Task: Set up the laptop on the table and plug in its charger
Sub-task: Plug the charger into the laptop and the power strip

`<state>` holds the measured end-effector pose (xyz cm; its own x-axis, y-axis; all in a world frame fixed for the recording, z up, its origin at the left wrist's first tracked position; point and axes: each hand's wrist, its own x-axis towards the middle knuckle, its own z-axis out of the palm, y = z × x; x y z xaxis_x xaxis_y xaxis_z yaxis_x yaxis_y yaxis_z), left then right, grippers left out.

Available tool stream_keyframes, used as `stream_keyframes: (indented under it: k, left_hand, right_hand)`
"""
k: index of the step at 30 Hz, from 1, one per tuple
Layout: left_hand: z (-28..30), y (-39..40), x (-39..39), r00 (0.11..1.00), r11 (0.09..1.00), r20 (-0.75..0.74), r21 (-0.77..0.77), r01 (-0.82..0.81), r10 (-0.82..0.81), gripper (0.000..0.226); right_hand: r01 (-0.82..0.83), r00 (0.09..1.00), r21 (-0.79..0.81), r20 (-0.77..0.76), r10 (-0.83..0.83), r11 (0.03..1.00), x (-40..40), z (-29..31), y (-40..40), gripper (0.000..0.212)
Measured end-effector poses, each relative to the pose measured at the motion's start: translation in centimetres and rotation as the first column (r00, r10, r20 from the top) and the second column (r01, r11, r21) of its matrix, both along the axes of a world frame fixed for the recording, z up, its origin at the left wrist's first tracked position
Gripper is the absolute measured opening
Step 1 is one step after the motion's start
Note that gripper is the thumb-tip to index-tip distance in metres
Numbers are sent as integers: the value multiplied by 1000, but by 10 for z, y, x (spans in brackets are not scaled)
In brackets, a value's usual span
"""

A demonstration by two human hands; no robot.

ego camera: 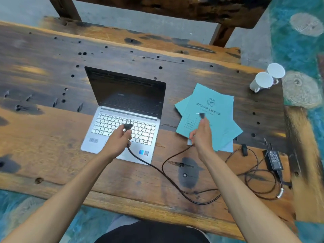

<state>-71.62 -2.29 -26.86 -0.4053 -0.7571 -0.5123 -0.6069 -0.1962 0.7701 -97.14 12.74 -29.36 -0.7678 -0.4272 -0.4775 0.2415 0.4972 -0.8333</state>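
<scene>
Left hand (117,140) grips black wall plug (127,126) over open silver laptop (122,118)

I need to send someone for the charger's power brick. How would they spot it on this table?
Go to the wooden table's right end, past the teal booklets and nearer than the two white mugs. The power brick lies among loose cable loops, the only flat black box with a white label.

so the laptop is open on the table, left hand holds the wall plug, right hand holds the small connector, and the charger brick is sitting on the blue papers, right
Not quite. The head view shows the charger brick lying on the bare wooden table, to the right of the blue papers, not on them. The rest holds: laptop open, left hand on the wall plug, right hand on the small connector.
</scene>
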Motion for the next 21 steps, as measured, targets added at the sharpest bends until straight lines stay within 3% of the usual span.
stream_keyframes:
  k: [6, 9, 13, 16, 21]
  left_hand:
    - [-21, -13, -35, 962, 967, 185, -119, 225, -201, 18]
    - [-35, -19, -50, 912, 912, 265, -181, 367, -314, 23]
    - [-59, -26, -64, 832, 832, 339, -196, 519, -439, 27]
    - [-78, -27, -66, 825, 845, 345, -140, 517, -448, 41]
    - [-100, -24, -66, 833, 858, 344, -125, 499, -434, 63]
  right_hand:
    - [-153, 988, 61, -11, 154, 986, 22, -29, -28, 18]
    - [-252, 964, 165, -39, 262, 953, 31, -46, -43, 30]
    - [-299, 948, 217, -44, 315, 929, 45, -65, -61, 20]
    - [-246, 965, 192, -42, 258, 950, 57, -77, -70, 43]
    - [-188, 975, 165, -86, 204, 968, 68, -96, -79, 42]
